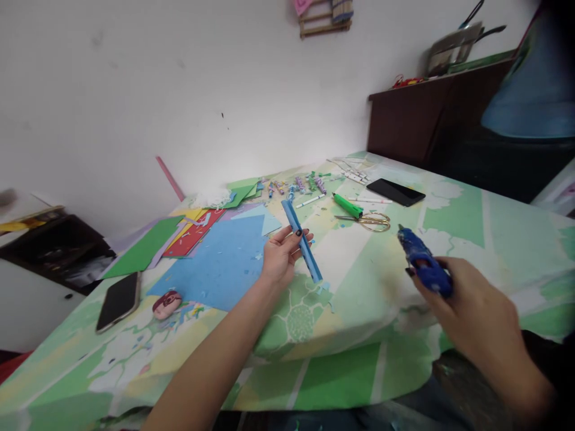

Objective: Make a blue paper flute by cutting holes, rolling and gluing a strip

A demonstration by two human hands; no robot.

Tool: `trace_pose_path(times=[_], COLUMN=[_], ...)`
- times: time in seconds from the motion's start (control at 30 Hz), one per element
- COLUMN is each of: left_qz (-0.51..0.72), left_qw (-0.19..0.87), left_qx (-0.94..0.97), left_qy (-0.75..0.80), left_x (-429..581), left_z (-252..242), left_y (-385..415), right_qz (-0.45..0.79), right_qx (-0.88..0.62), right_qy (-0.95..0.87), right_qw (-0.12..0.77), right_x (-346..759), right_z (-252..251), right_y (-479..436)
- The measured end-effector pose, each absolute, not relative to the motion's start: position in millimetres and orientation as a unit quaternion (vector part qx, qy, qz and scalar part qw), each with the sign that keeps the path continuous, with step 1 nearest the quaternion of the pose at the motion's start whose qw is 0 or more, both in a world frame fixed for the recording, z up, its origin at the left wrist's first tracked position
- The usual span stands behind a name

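Observation:
My left hand (284, 254) is closed round a rolled strip of blue paper (309, 258), which it holds tilted above the table. In my right hand (471, 302) is a blue hot glue gun (424, 263), its nozzle pointing up and away to the left. The gun and the paper roll are well apart. Beyond them lie gold-handled scissors (375, 221) and a green cutter (348, 206). A large blue sheet of paper (220, 257) is spread to the left of my left hand.
Green card (146, 246) and red card (194, 233) lie at the left, near a phone (119, 301) and a small pink case (166, 305). Several small decorated rolls (300, 184) sit at the back. A black phone (395, 191) rests at the back right, before a dark cabinet (404, 120).

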State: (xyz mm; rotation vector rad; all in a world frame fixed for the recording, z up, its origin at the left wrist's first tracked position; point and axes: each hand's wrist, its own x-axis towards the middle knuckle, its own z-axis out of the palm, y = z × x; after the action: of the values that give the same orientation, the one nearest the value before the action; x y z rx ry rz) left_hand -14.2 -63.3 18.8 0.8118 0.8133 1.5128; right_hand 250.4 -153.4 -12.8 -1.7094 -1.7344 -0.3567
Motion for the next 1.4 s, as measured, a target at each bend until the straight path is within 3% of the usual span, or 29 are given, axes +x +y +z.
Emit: trace_pose_path(times=[0.07,0.17,0.27,0.33,0.43,0.53,0.7,1.0,1.4], left_qz=[0.649,0.645,0.641,0.641,0.649,0.658,0.662,0.664,0.654], left_qw=[0.582,0.584,0.585,0.585,0.580,0.575,0.576,0.578,0.589], left_qx=[0.341,0.340,0.343,0.344,0.340,0.330,0.312,0.310,0.316], left_qy=[0.352,0.357,0.357,0.357,0.357,0.358,0.364,0.359,0.354], left_x=[-14,-13,-12,-11,-10,-10,-9,-6,-4], left_z=[19,20,19,18,18,18,20,19,19], left_y=[-64,-64,-65,-65,-65,-66,-67,-68,-68], right_qz=[-0.151,-0.147,-0.198,-0.200,-0.057,0.116,0.233,0.151,0.166], right_qx=[-0.690,-0.706,-0.695,-0.653,-0.541,-0.497,-0.524,-0.494,-0.504], right_qy=[-0.654,-0.649,-0.646,-0.667,-0.745,-0.755,-0.688,-0.680,-0.679], right_qw=[0.269,0.242,0.249,0.299,0.385,0.412,0.445,0.520,0.507], right_x=[271,285,269,243,190,142,111,111,116], right_z=[-14,-20,-22,-20,-17,-16,-16,-22,-15], right_y=[-134,-115,-114,-120,-133,-139,-133,-133,-136])
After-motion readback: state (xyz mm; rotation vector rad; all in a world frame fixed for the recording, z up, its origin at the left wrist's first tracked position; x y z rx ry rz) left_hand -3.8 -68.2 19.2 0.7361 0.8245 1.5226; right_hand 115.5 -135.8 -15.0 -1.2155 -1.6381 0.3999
